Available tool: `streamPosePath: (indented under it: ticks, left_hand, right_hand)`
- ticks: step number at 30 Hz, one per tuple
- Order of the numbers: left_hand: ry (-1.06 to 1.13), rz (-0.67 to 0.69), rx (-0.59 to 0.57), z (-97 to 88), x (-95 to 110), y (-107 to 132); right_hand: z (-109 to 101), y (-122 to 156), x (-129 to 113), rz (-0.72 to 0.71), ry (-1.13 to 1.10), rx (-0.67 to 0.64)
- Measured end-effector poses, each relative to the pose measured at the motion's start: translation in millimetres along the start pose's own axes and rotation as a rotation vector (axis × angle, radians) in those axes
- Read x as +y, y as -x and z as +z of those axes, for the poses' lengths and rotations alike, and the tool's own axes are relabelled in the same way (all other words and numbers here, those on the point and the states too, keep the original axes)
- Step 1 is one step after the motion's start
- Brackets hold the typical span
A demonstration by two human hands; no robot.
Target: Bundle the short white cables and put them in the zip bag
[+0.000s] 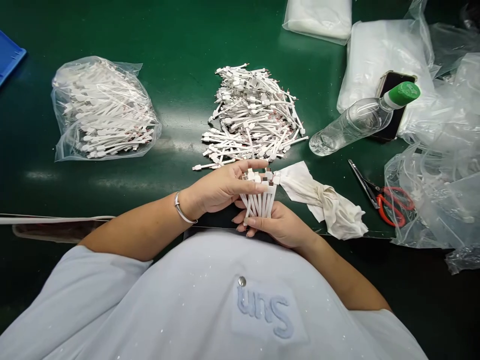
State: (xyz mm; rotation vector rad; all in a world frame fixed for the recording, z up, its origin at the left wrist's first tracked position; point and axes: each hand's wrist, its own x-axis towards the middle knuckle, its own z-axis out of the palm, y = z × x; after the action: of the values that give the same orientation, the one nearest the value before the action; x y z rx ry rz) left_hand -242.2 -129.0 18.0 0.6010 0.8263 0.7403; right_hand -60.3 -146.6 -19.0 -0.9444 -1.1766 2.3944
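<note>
Between my two hands stands a bundle of short white USB cables (258,202), connector ends up and away from me. My right hand (279,223) grips the lower part, its thumb across the front of the flat leads. Around the upper part, just below the connectors, my left hand (228,187) closes with its thumb in front and fingers behind. Beyond my hands lies a loose pile of the same white cables (255,115) on the green table. Several leads fan out at its near side.
To the left lies a clear bag of cables (105,110), with a blue tray edge (9,57) beyond. On the right are a water bottle (350,125) leaning over a phone (392,117), a white cloth (330,205), red-handled scissors (390,205) and plastic bags (442,185).
</note>
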Motion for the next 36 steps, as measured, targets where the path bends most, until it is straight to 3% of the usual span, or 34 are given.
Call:
streamPosePath:
  ticks: [6, 12, 15, 17, 20, 23, 25, 28, 29, 30, 32, 34, 36]
  left_hand:
    - [-0.019, 0.120, -0.043, 4.7, -6, 2]
    - [-0.034, 0.126, -0.030, 4.3, -10, -2]
    - [-0.113, 0.199, -0.021, 1.8, -13, -4]
    - [-0.324, 0.368, 0.029, 1.2, -11, 0]
    - [-0.872, 0.681, 0.067, 5.7, -2, 19]
    - [-1.356, 0.808, 0.030, 11.3, 3, 44]
    - [-1.489, 0.828, 0.169, 9.0, 1, 57]
    - [-1.489, 0.903, 0.587, -3.5, -11, 70]
    - [-1.515, 0.962, 0.662, -8.0, -16, 73]
    - [-1.580, 1.026, 0.673, -11.8, -20, 75]
    - [-1.790, 1.078, 0.547, -17.4, -26, 80]
    - [-1.982, 0.964, 0.394, -21.6, -30, 85]
    - [-2.082, 0.815, 0.336, -26.6, -31, 88]
  right_hand:
    - [1, 0, -4, 0.075, -0.059, -0.041]
    - [-3, -1, -5, 0.157, -0.190, -0.151]
    - [2, -3, -8, 0.125, -0.094, -0.093]
    - [5, -3, -14, 0.121, 0.024, -0.001]
    - [5, -4, -28, 0.162, 0.308, 0.075]
    - [5, -10, -39, 0.080, 0.655, 0.129]
    - [8, -17, -42, -0.019, 0.730, 0.196]
    - [17, -30, -40, -0.113, 0.732, 0.241]
    - [21, -34, -40, -0.122, 0.757, 0.213]
    - [25, -38, -40, -0.118, 0.794, 0.163]
    - [31, -45, -41, -0.046, 0.881, 0.017]
    - [36, -50, -42, 0.076, 0.964, -0.119]
    - [40, -53, -43, 0.167, 1.012, -0.191]
